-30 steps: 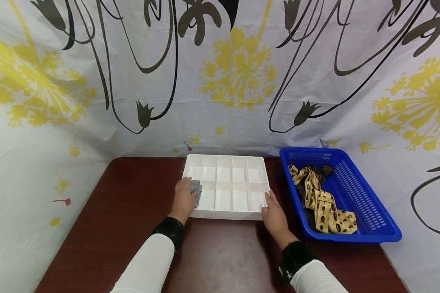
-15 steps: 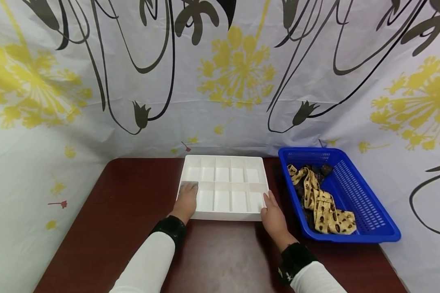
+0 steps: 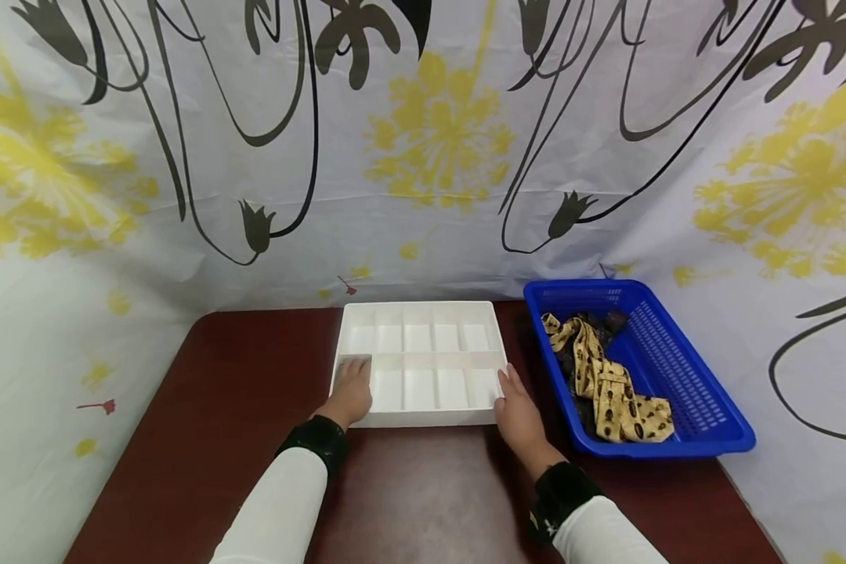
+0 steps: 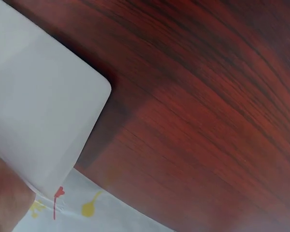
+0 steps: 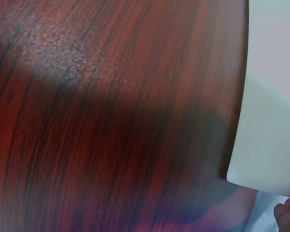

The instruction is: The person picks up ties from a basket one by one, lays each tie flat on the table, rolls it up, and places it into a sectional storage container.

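A white divided tray [image 3: 433,359], with two rows of shallow compartments, lies on the table. My left hand [image 3: 348,398] reaches into its near left compartment, fingers stretched over a flat grey piece [image 3: 364,358]; the hand hides most of this piece. At the tray's right side, my right hand [image 3: 519,415] rests with extended fingers along the wall, thumb by the near corner. The left wrist view has the tray's outer wall [image 4: 48,96] and part of a finger [image 4: 8,193]. Fingertips [image 5: 288,215] show past the tray wall [image 5: 273,130] in the right wrist view.
A blue plastic basket [image 3: 705,376] stands right of the tray, with a yellow-and-black patterned cloth strip [image 3: 616,399] and dark items inside. The brown wooden table [image 3: 254,376] ends at a printed white curtain [image 3: 395,196] behind.
My left hand has lowered the grey piece, previously held upright at the compartment, so that it lies under the fingers. The right hand stays at the tray's side. The head view has shifted slightly.
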### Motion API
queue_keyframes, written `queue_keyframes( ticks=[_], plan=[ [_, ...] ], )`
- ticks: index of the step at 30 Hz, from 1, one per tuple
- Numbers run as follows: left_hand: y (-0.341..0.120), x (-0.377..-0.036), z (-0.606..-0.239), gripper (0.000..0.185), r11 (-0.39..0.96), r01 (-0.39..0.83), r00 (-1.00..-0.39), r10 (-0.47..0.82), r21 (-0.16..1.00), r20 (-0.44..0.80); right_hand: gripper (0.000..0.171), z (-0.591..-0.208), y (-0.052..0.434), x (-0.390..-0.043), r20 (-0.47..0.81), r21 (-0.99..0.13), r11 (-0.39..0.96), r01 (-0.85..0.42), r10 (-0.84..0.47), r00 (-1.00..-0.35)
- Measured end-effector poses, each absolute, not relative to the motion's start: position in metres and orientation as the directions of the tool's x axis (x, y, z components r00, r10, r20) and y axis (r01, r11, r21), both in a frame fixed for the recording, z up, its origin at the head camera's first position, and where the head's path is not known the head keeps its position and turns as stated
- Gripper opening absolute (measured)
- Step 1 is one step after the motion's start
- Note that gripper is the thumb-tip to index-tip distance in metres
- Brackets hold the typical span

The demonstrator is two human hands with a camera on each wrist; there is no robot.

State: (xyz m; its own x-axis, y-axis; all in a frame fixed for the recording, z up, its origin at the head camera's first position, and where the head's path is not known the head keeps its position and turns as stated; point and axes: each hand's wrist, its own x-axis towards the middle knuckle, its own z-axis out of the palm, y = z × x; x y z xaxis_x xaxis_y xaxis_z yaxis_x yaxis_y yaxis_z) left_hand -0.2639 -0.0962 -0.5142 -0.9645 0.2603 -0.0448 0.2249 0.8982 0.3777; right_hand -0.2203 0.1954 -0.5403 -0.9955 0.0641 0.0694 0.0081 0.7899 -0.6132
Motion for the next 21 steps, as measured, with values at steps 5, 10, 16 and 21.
queue_keyframes(
  ticks=[5,10,16,21],
  plan=[
    [-0.096,-0.261,-0.514,0.050,0.910,0.178,-0.971,0.225,0.375,-0.084,0.053,-0.541,0.193,-0.221,0.088,-0.600,0.800,-0.006,0.058,-0.994],
    [-0.093,-0.259,-0.512,0.051,0.916,0.155,-0.975,0.202,0.370,-0.090,0.053,-0.541,0.195,-0.220,0.092,-0.593,0.805,-0.007,0.059,-0.994],
    [-0.091,-0.254,-0.512,0.051,0.906,0.140,-0.979,0.187,0.399,-0.081,0.052,-0.539,0.194,-0.216,0.133,-0.597,0.802,-0.019,0.076,-0.988],
    [-0.091,-0.250,-0.514,0.048,0.894,0.178,-0.982,0.191,0.412,0.011,0.052,-0.539,0.195,-0.217,0.132,-0.585,0.811,-0.019,0.072,-0.989]
  ],
)
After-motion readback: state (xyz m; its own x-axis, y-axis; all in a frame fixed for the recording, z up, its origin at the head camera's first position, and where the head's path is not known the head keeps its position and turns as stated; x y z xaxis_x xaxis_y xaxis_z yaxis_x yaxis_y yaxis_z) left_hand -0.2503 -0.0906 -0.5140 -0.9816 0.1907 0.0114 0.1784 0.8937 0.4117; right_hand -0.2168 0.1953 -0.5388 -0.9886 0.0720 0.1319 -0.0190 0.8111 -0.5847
